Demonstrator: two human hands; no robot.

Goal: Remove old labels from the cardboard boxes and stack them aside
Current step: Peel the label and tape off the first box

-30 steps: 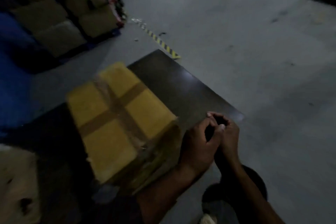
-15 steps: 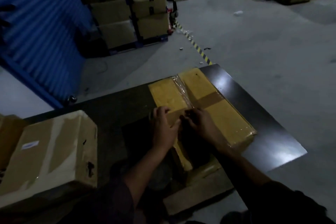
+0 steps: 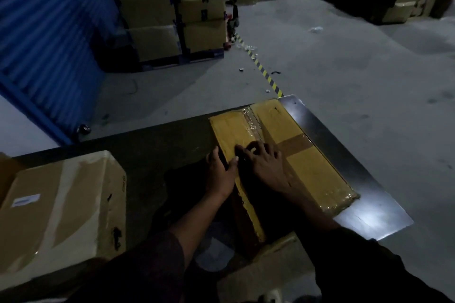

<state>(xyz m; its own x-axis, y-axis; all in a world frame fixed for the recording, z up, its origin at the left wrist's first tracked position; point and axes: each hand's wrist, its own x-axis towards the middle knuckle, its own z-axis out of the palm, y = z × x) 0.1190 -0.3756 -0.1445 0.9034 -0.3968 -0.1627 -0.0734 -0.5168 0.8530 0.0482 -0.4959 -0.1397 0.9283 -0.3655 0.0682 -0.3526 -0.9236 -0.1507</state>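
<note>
A yellow cardboard box [image 3: 307, 170] lies on the dark table [image 3: 152, 145], crossed by brown tape [image 3: 294, 146]. A crinkled strip of clear tape [image 3: 251, 123] runs along its top seam. My right hand [image 3: 267, 170] lies on the box top, its curled fingertips pinching the near end of that clear tape. My left hand [image 3: 219, 174] presses against the box's left edge, thumb up on the top face. A paler taped box [image 3: 61, 204] with a small white label [image 3: 25, 200] stands at the table's left. The light is dim.
Another piece of cardboard [image 3: 261, 270] sticks out below the table's near edge. Beyond the table are a grey floor, a blue shutter [image 3: 49, 44], stacked cartons on a pallet [image 3: 177, 15] and a yellow-black floor stripe [image 3: 264, 74].
A second ago my hands were clasped off the box to its right. Since then they have moved onto the box top at the tape seam, and my view has swung up and left.
</note>
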